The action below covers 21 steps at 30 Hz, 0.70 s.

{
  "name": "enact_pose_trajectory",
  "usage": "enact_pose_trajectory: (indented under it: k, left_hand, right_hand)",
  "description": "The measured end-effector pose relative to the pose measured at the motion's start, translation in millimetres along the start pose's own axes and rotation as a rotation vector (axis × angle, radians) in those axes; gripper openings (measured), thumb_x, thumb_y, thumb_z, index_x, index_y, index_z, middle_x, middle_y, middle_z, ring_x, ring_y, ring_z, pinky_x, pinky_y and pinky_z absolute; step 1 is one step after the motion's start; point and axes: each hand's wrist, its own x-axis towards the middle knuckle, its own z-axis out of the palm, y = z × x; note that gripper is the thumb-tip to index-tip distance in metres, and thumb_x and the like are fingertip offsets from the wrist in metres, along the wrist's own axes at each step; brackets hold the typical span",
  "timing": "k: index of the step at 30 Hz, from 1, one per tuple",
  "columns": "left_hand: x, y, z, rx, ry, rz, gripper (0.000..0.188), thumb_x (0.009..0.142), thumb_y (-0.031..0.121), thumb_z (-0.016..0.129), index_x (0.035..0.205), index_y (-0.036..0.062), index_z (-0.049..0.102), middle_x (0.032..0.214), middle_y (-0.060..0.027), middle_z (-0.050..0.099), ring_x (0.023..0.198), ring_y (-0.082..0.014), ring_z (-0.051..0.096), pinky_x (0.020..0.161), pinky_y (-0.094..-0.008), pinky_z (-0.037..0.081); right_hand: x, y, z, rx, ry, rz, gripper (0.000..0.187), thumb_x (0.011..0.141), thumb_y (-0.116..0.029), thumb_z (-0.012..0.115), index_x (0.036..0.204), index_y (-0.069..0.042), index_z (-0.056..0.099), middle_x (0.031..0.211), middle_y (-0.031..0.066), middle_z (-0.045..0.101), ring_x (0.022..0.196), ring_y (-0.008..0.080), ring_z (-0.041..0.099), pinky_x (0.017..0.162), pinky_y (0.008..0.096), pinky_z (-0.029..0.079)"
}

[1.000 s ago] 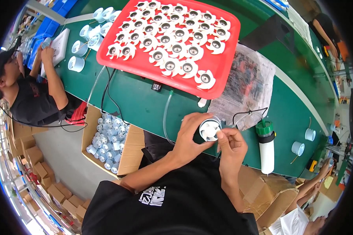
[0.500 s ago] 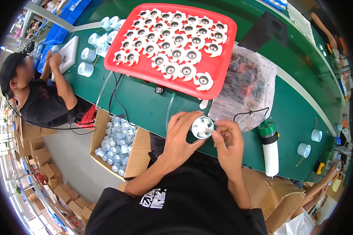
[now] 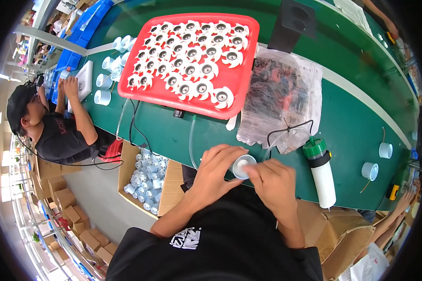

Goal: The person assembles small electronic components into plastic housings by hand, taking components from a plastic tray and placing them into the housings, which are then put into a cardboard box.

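My left hand [image 3: 216, 174] is wrapped round a small light-blue plastic cup [image 3: 237, 169], its mouth facing up. Inside the cup is a white fan-like part [image 3: 243, 165], now blurred; its blades do not show. My right hand [image 3: 275, 183] is closed at the cup's right rim, its thumb and curled fingers over the mouth. What those fingers grip, if anything, is hidden. Beyond my hands, a red tray [image 3: 183, 103] holds rows of white bladed impellers [image 3: 190, 70] with dark round centres.
A cardboard box [image 3: 171, 187] of similar cups stands at lower left. Newspaper [image 3: 279, 100] lies right of the tray, near a white bottle [image 3: 323, 185] with a green cap and tube. More cups [image 3: 369, 171] sit far right. A co-worker [image 3: 63, 126] works at left.
My right hand has come in over the cup, its fingers curling closer. The white blades, distinct before, are now blurred. The whole view has shifted slightly.
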Motion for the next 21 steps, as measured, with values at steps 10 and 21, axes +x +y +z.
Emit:
enact_pose_trajectory:
  k: [10,21]
  left_hand:
    - [-10,-8,-4,-0.077,0.177,0.030,0.049,0.068,0.010,0.086,0.108,0.0082,0.059,0.122,-0.0121,0.062,0.109,-0.0309,0.057,0.090,-0.0405,0.046]
    - [-24,-110,-173,0.067,1.054,-0.423,0.067,0.081,0.015,0.078,0.135,0.0033,0.040,0.111,-0.0174,0.066,0.097,-0.0207,0.066,0.081,-0.0338,0.052]
  right_hand:
    - [-38,35,-6,0.002,0.222,0.112,0.043,0.096,-0.010,0.048,0.054,0.001,0.050,0.053,0.0099,0.044,0.048,0.0234,0.042,0.048,0.0365,0.029]
    - [-76,74,11,-0.195,0.310,0.264,0.043,0.098,-0.008,0.044,0.058,0.002,0.054,0.056,0.0126,0.046,0.053,0.0268,0.047,0.051,0.0401,0.032]
